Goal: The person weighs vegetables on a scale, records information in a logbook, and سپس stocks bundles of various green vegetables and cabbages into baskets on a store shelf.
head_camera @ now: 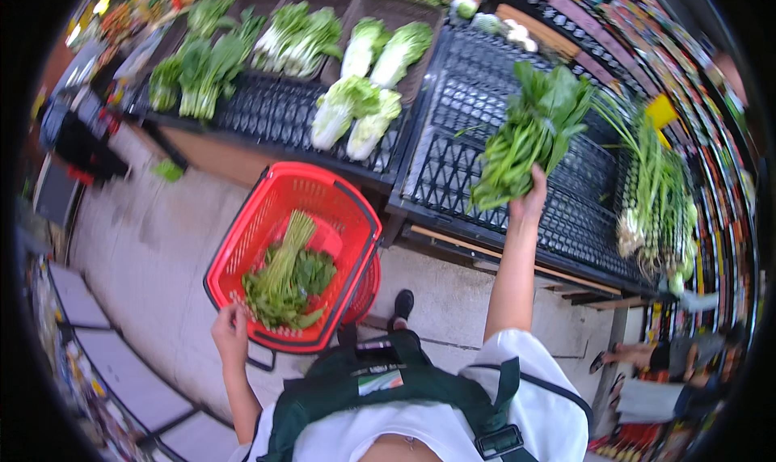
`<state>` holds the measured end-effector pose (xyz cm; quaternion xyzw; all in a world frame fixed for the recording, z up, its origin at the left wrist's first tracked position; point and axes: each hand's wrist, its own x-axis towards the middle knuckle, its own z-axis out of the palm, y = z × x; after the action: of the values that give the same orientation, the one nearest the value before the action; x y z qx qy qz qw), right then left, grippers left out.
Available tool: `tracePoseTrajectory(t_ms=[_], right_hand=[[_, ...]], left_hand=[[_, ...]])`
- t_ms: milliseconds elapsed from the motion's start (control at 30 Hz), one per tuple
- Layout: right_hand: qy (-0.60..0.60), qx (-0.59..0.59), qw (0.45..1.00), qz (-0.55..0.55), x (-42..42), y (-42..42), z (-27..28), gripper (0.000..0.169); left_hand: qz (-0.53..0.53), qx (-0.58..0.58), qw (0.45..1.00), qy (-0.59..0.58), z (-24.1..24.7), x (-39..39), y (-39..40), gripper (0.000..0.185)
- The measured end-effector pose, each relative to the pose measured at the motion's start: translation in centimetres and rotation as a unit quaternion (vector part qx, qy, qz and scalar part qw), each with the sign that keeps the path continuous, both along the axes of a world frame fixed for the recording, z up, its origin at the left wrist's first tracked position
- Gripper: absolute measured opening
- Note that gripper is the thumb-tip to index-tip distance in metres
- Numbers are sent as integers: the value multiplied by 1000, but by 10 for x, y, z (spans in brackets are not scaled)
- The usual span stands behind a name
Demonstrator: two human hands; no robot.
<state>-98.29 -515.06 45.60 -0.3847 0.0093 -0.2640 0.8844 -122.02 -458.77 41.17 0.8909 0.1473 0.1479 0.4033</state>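
My right hand (531, 196) grips a large bunch of leafy greens (515, 137) by its side, above the black plastic crates of the produce stand. The leaves point to the far side and the stems toward me. At the near left corner of a red shopping basket (303, 174), my left hand (231, 328) has its fingers curled at the rim; part of the rim is hidden behind it. Inside the basket lies another bunch of greens (291, 262) with thin stems, its leaves spread on the basket floor.
Napa cabbages (345, 113), white-stemmed greens (297, 40) and darker greens (209, 77) lie on the left stand. Spring onions (658, 195) rest at its right end. A second red basket (365, 292) shows underneath. People stand at the far left (79, 134) and right (655, 359).
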Motion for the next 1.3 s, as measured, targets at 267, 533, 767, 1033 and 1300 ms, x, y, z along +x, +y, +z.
tracePoseTrajectory(t_ms=[267, 533, 767, 1033, 1300], right_hand=[[116, -197, 972, -54, 158, -2, -3, 76], [405, -672, 536, -312, 191, 54, -28, 112], [22, -741, 671, 20, 93, 275, -49, 32], [-185, -866, 143, 443, -57, 446, -335, 58], [-212, -902, 76, 369, -87, 475, -435, 48]], left_hand=[[191, 63, 978, 54, 27, -60, -49, 16], [249, 10, 960, 131, -2, -71, -43, 14], [245, -7, 953, 178, -22, -56, -1, 13], [226, -36, 947, 224, -45, -59, 45, 11], [260, -59, 928, 260, -52, -65, 47, 8]])
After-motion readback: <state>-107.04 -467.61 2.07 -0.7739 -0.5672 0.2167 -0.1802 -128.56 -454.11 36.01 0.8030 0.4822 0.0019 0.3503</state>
